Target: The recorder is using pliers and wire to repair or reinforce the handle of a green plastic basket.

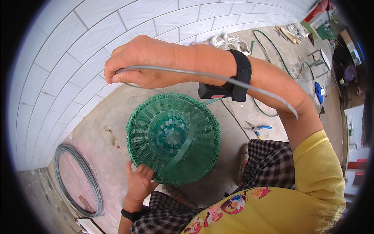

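Observation:
A round green woven basket (210, 156) stands on the floor before me, its mouth facing up and its rim thickly braided. My left hand (140, 183) holds the near left rim, fingers hooked over it. Above the far side, my right hand (130, 64) is raised and closed on a thin grey strip (187, 71). One length of the strip arcs over my forearm and hangs free at the right. Another runs from my fist down toward the basket's far rim. A loose green strip (183, 150) curves across the basket's inside.
A coil of grey strip (83, 163) lies on the left. Blue-handled pliers (259, 127) and a yellow-and-blue handle (258, 135) lie at the right. A green hose (274, 50), white shoes (230, 41) and a stool (321, 60) are farther off. A tiled wall (105, 31) bounds the far left.

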The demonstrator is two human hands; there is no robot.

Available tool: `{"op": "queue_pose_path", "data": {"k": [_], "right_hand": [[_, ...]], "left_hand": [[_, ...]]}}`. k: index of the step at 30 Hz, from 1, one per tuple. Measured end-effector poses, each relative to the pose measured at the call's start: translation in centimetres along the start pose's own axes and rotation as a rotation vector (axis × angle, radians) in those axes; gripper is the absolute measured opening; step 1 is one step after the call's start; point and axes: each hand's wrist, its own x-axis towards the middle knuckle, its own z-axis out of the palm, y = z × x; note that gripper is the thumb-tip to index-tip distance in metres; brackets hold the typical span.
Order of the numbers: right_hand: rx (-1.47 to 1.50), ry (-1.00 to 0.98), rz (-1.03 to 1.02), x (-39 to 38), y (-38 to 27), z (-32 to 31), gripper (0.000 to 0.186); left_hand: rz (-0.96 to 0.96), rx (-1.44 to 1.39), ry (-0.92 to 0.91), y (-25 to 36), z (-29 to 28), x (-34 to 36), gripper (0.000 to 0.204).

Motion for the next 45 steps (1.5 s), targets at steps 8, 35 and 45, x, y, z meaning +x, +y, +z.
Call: {"op": "queue_pose_path", "data": {"k": [8,35,45], "right_hand": [[0.059,0.035,-0.099,2.1,-2.7,0.8,0.013],[1.155,-0.069,1.041,-4.1,-6.3,4.0,0.021],[1.506,0.208,0.823,-0.3,-6.0,8.2,0.015]], "left_hand": [[-0.152,-0.019,0.069,-0.2,-1.8,-6.6,0.039],[-0.335,-0.016,0.082,-1.0,2.8,0.6,0.039],[-0.326,-0.228,0.349,-0.1,4.2,3.2,0.039]]}}
